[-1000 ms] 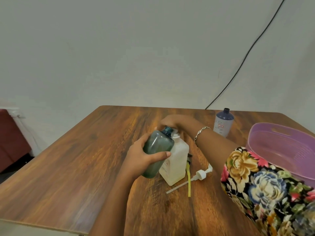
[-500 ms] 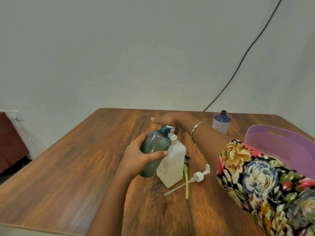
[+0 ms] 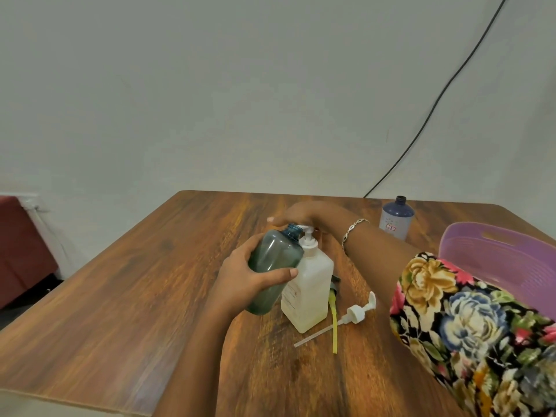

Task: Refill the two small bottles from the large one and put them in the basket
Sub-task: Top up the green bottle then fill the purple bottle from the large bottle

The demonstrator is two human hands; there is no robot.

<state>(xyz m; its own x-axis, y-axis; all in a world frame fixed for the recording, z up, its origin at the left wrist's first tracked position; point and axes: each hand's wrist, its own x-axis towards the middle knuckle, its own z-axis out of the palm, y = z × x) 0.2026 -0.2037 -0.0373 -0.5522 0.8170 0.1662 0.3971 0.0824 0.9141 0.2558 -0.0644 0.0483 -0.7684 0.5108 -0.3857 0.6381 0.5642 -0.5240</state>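
My left hand (image 3: 240,278) grips a grey-green translucent small bottle (image 3: 273,266), tilted with its open neck right at the spout of the large white pump bottle (image 3: 313,284). The white bottle stands upright mid-table. My right hand (image 3: 304,213) lies over its pump head with fingers fairly straight, touching the top. A second small bottle (image 3: 395,219), blue with a label and no cap, stands at the back right. The purple basket (image 3: 496,254) sits at the right edge, partly hidden by my floral sleeve.
A loose white pump (image 3: 356,313) with its tube lies on the wooden table (image 3: 135,296) right of the white bottle. A dark pump with a yellow tube (image 3: 333,320) lies beside it. A black cable (image 3: 436,103) runs down the wall.
My right hand has risen and the white pump head now shows beneath it. The grey-green bottle stays at the spout in my left hand.
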